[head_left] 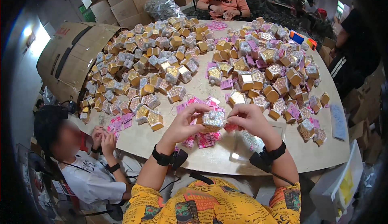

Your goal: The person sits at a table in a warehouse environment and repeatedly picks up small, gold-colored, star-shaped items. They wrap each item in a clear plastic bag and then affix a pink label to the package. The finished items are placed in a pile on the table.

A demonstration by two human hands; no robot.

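My left hand (pixel 182 123) grips a small house-shaped ornament (pixel 214 119) with a silvery glitter top, holding it up over the near part of the table. Close beside it, my right hand (pixel 254 121) has its thumb and fingers pinched on a small pink piece (pixel 231 127), perhaps a tag or its string; the fingers cover much of it. Beneath my hands lie several pink printed tags (pixel 205 140) in a loose pile. A clear shallow tray (pixel 279 140) with glittery bits sits by my right wrist.
A large heap of gold and glitter ornaments (pixel 149 62) covers the table's left, another heap (pixel 268 72) mixed with pink tags the right. A cardboard box (pixel 66 60) leans at the left edge. Co-workers sit at left (pixel 89 167) and far side (pixel 224 5). A white bin (pixel 337 183) stands right.
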